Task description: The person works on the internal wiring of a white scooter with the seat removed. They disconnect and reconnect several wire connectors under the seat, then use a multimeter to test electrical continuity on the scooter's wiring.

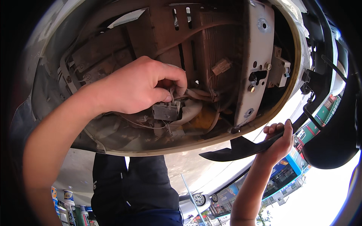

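Note:
My left hand (137,86) reaches into the open body cavity of a vehicle that looks like a scooter. Its thumb and forefinger are closed on thin wires just above a dark, dusty rectangular box (166,112). A pale wrapped cable bundle (191,109) curves beside that box. Outside the rim, at lower right, my right hand (279,145) is wrapped round a black grab rail (241,150) with a pointed end. Part of the pinch is covered by my own fingers.
A pale metal bracket (258,49) with bolts and a slot crosses the cavity's right side, next to a metal latch (278,67). A small dusty connector (221,66) hangs on wires. The cavity's rim (184,151) curves below. A car (198,199) and bus (281,175) stand beyond.

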Demonstrator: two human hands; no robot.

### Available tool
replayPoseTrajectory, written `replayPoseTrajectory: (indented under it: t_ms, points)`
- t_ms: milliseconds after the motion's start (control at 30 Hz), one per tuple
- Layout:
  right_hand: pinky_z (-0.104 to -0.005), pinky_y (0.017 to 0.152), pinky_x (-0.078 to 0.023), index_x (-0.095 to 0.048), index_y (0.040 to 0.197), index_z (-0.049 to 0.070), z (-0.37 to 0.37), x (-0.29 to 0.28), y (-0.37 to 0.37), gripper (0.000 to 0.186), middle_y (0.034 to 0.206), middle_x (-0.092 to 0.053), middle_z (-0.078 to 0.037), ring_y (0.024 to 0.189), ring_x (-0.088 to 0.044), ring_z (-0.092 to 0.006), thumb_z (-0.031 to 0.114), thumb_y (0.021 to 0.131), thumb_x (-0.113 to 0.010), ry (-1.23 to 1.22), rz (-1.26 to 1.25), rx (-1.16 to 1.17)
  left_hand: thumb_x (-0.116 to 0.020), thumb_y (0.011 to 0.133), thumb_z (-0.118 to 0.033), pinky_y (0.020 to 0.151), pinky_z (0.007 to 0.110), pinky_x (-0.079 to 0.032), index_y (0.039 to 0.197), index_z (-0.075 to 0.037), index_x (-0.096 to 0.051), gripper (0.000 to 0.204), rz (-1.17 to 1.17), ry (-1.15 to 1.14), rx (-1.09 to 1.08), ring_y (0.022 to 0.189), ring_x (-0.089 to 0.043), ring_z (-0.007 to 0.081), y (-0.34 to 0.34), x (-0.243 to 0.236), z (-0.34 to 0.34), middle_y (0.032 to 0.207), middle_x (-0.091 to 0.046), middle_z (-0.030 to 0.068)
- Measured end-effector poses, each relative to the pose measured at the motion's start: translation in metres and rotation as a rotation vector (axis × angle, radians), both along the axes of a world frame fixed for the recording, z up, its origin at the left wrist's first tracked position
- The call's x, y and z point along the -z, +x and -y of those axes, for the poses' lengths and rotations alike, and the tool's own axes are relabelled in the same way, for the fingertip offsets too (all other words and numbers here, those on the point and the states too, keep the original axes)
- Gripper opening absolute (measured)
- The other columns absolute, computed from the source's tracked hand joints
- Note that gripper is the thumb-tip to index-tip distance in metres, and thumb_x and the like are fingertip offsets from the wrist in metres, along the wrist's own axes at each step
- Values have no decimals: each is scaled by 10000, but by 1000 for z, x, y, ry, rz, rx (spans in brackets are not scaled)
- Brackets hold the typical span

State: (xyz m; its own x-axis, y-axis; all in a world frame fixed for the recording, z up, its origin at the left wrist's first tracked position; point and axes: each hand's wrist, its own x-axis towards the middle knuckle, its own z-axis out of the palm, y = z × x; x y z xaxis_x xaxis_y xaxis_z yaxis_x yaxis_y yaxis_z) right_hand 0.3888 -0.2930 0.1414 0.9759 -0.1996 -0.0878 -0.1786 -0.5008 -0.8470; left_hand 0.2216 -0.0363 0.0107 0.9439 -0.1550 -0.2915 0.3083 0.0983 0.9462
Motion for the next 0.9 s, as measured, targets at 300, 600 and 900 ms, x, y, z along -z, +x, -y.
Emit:
replayPoseTrajectory:
  t_ms: [300, 600, 900]
  points:
    - [-300, 538, -419, -470, 818, 71, 5, 2, 1, 240, 686, -471, -22, 566, -476, -137, 204, 965, -606, 26, -35, 3, -622, 784, 90, 662, 385, -535, 922, 24, -514, 187, -49, 131, -151, 834, -722, 284, 13, 17, -8, 796, -667, 175]
    - [-369, 892, -485, -513, 1299, -44, 9, -39, -32, 422, 1198, -605, -188, 1141, -568, -254, 209, 965, -564, -1068, 296, -409, -714, 787, 18, 671, 421, -475, 880, 0, -519, 216, -43, 184, -187, 743, -636, 311, 3, 16, -5, 739, -618, 150]
    - [-392, 726, -503, -664, 844, 18, -120, 0, -104, 90, 794, -653, -138, 787, -628, -328, 104, 819, -672, -1116, -90, -1866, -724, 782, -6, 654, 443, -478, 843, 17, -545, 190, 0, 164, -271, 749, -652, 356, -3, 25, 2, 738, -632, 185]
